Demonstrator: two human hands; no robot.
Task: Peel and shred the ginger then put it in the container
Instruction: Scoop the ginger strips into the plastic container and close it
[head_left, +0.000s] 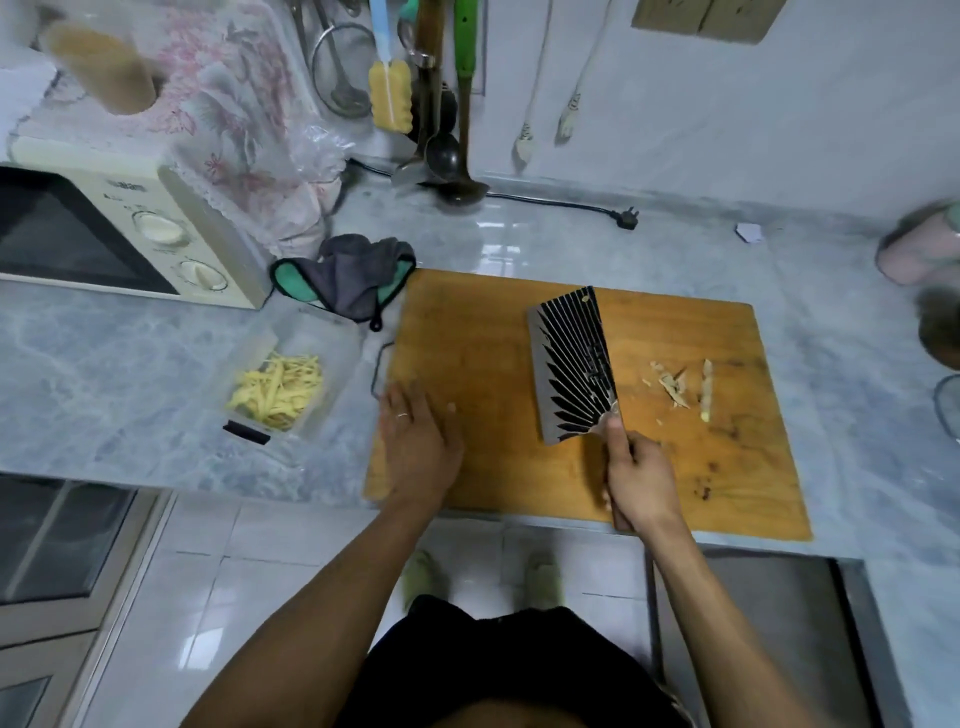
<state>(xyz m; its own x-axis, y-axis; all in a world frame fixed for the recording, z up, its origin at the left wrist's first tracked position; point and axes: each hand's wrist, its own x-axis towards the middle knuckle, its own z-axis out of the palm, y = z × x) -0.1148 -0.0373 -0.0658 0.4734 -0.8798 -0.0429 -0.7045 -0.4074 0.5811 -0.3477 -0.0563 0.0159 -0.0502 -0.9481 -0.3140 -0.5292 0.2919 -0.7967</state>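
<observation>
Gripping the cleaver (571, 364) handle, your right hand (641, 480) is curled tight; peel scraps (675, 387) lie just beyond it. Your left hand (415, 441) rests flat on the board (467, 338), fingers straight, with the shredded ginger (275, 389) in the container (311, 338) to its left.

Shredded ginger (278, 391) fills container (317, 358); cleaver (571, 364) (gripped) on board (467, 338).

Shredded ginger (278, 391) (yellow) fills container (332, 358).

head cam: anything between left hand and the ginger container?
Only bare countertop between the left hand and the container of shredded ginger, in the head view.
</observation>
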